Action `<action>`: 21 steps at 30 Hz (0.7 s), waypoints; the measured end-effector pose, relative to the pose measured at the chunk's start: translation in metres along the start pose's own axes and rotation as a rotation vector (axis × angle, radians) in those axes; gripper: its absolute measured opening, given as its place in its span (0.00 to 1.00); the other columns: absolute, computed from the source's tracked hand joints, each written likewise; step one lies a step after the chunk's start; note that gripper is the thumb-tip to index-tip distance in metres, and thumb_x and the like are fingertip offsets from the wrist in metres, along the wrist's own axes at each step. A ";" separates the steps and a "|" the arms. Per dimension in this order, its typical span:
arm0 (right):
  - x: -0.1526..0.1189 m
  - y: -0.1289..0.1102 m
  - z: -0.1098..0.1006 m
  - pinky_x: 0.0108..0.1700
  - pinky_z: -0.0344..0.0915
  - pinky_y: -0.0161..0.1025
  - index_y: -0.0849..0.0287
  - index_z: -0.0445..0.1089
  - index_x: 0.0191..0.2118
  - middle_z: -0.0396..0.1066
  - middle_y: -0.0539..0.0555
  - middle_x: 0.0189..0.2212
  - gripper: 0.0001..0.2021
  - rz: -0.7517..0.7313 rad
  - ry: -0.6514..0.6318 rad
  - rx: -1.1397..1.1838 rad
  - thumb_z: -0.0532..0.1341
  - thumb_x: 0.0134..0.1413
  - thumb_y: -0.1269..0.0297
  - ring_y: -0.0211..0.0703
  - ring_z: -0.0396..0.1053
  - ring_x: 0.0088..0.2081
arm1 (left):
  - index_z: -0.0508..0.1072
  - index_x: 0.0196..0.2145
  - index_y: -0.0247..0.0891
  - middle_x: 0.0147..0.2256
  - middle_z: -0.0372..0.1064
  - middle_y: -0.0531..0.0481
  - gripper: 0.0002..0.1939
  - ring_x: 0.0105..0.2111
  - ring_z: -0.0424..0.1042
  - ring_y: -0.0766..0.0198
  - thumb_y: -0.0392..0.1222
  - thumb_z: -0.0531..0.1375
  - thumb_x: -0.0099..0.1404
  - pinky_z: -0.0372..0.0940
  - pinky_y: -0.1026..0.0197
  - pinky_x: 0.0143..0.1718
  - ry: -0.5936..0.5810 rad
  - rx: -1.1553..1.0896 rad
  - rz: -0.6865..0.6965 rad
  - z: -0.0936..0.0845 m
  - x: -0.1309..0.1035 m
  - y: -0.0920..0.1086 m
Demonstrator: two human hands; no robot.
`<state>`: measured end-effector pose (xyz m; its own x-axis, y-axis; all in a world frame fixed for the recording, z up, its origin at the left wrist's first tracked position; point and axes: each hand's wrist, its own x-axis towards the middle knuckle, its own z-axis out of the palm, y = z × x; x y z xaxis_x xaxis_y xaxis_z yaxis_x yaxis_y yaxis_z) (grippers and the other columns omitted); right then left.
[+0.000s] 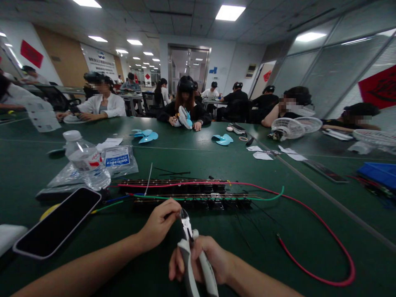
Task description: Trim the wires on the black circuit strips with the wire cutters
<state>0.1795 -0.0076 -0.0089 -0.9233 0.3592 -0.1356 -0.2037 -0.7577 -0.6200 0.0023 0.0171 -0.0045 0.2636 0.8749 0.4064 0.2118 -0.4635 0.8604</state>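
My right hand [213,260] is wrapped round the grey-white handles of a pair of cutting pliers [186,225], whose jaws point up and away. At the tip of the jaws, my left hand [159,222] has its thumb and forefinger pinched together; whatever they hold is too small to make out. Just beyond lie two long black strips [173,202] with metal rails. A red wire [324,225] and a green wire [262,199] run along them, the red one looping off to the right. A thin white tie [149,179] sticks up from the strips.
On the left are a phone [58,222], a water bottle [88,161] and a plastic bag [122,159]. Blue fan blades [222,139] lie further back. A blue tray [379,173] is at the right. Several people sit across the table, some with white fan parts [287,128].
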 end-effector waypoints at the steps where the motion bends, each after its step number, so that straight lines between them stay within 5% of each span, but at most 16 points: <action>1: -0.001 0.000 -0.002 0.33 0.56 0.34 0.70 0.72 0.27 0.72 0.60 0.27 0.18 0.008 0.024 -0.005 0.52 0.31 0.63 0.40 0.65 0.29 | 0.72 0.31 0.36 0.32 0.66 0.49 0.11 0.34 0.67 0.63 0.41 0.54 0.68 0.62 0.60 0.37 0.002 -0.002 0.000 0.000 0.000 0.000; 5: -0.003 0.003 -0.009 0.28 0.53 0.33 0.74 0.73 0.32 0.70 0.58 0.24 0.22 0.058 0.093 0.035 0.53 0.32 0.63 0.38 0.64 0.26 | 0.72 0.32 0.36 0.32 0.67 0.48 0.11 0.34 0.67 0.63 0.42 0.54 0.68 0.63 0.60 0.38 0.009 -0.007 0.004 0.000 0.000 0.003; 11: -0.003 -0.001 -0.003 0.38 0.58 0.38 0.74 0.72 0.37 0.71 0.59 0.27 0.24 0.046 0.073 0.095 0.52 0.33 0.64 0.41 0.66 0.29 | 0.73 0.34 0.36 0.33 0.67 0.47 0.10 0.35 0.67 0.62 0.41 0.53 0.68 0.63 0.60 0.39 0.002 -0.002 0.013 -0.001 0.000 0.003; 21: -0.002 -0.003 0.003 0.40 0.57 0.39 0.76 0.71 0.39 0.72 0.62 0.30 0.26 0.038 0.067 0.120 0.53 0.31 0.66 0.43 0.67 0.32 | 0.72 0.33 0.36 0.32 0.67 0.48 0.10 0.34 0.67 0.63 0.41 0.53 0.68 0.63 0.60 0.38 0.001 0.013 0.009 0.000 0.000 0.002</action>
<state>0.1808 -0.0075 -0.0045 -0.9082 0.3614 -0.2110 -0.2099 -0.8296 -0.5173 0.0022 0.0160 -0.0028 0.2645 0.8710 0.4140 0.2220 -0.4727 0.8528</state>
